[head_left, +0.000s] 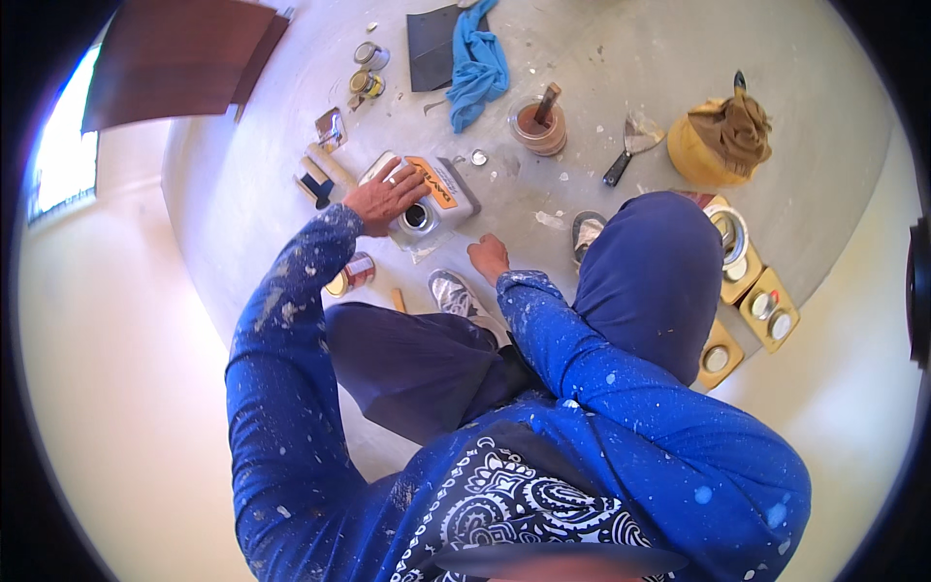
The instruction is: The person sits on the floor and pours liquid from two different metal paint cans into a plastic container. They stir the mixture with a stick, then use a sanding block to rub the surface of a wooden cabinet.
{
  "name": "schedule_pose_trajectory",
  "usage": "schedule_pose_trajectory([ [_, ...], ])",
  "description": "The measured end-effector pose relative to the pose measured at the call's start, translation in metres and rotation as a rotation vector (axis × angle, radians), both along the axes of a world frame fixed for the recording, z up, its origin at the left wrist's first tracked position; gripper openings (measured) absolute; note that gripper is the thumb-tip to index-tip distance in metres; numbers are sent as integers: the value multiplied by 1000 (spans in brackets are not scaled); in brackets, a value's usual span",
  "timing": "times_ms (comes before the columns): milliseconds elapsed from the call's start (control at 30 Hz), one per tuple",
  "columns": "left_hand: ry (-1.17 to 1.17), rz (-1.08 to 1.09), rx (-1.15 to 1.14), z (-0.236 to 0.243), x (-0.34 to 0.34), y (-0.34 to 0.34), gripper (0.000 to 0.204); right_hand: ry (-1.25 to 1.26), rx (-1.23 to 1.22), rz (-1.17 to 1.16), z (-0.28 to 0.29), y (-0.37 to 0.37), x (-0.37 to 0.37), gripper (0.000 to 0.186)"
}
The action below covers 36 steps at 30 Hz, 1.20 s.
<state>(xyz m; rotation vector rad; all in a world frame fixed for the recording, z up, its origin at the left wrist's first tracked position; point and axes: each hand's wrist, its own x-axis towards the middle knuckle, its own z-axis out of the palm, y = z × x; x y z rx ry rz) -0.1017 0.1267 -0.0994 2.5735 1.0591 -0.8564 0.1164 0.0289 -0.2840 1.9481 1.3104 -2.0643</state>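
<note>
Sitting under the spread fingers (pixel 401 180) of the left hand (pixel 386 201), the metal can (pixel 442 197) is near the curled right hand (pixel 490 257).

smooth metal can (pixel 460 187), matt cloth rag (pixel 477 73)

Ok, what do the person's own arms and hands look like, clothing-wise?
The left sleeve and right sleeve are long and bright blue, speckled with pale, paint-like spots, thickly near the left wrist. The left hand and right hand wear no gloves.
</note>
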Motion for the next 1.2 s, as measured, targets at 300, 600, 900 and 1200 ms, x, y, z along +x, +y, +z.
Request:
schedule_pose_trajectory([
  [300,-134,407,167,15,68,7,114,-150,105,-342,-5,21,-8,42],
  [600,-152,423,181,60,89,38,113,-139,148,-897,-54,67,9,45],
  [900,-62,337,83,86,102,74,117,98,142,-812,-18,74,11,54],
  [1200,-35,280,43,76,107,103,117,57,-156,-650,-40,68,0,56],
])
